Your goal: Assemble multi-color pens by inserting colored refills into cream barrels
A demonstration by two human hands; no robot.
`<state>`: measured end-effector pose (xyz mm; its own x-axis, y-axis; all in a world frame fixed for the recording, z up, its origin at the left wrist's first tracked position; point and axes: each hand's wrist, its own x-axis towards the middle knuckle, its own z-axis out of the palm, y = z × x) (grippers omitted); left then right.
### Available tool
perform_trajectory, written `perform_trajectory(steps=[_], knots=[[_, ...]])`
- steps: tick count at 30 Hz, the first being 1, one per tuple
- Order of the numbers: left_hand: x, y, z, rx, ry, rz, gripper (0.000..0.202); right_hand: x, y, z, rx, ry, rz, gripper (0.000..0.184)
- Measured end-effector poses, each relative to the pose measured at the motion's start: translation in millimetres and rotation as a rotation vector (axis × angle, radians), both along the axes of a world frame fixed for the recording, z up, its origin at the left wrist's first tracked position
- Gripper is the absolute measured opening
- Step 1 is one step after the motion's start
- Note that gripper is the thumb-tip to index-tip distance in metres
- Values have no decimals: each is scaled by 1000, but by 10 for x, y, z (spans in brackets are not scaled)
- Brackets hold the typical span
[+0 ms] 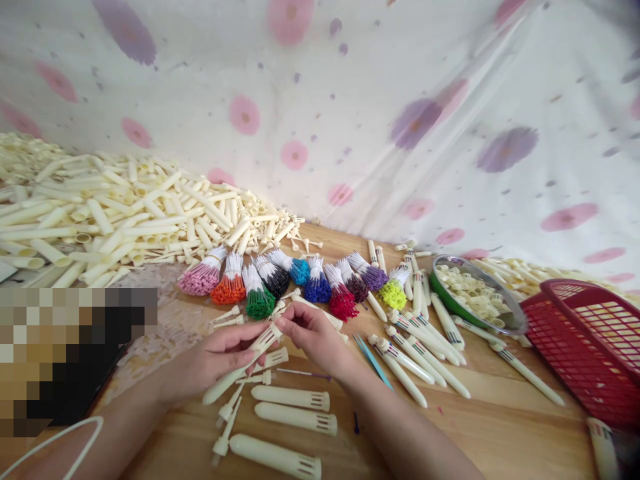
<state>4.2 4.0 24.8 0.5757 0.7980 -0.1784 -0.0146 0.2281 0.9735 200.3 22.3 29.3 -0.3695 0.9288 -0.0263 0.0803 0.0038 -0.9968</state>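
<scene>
My left hand is closed round a cream pen barrel, which tilts up to the right with its slotted end uppermost. At that slotted end my right hand pinches with thumb and forefinger; any small part between them is hidden. Below my hands lie several loose slotted barrels and cream stemmed plunger pieces. A thin purple-tipped refill rests just under my right hand. Behind my hands stand bundles of white refills with coloured tips, among them green, red and blue.
A large heap of cream barrels covers the back left. On the right are blue tweezers, several filled multicolour pens, a green-sided bowl of small cream parts and a red basket. A floral sheet hangs behind.
</scene>
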Motion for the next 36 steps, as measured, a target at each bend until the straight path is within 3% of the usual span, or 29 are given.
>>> perform_trajectory(steps=[3, 8, 18, 30, 36], knots=[[17, 2, 33, 170, 65, 21, 42, 5, -1, -14, -6, -14, -5, 48], [18, -22, -80, 343, 168, 131, 47, 6, -5, -51, -25, -25, -13, 46], [36, -41, -59, 310, 115, 150, 44, 176, 50, 65, 13, 53, 163, 28], [31, -42, -8, 183, 174, 87, 41, 219, 119, 71, -78, 156, 218, 19], [18, -47, -12, 212, 283, 60, 45, 217, 124, -6, -45, 188, 225, 12]])
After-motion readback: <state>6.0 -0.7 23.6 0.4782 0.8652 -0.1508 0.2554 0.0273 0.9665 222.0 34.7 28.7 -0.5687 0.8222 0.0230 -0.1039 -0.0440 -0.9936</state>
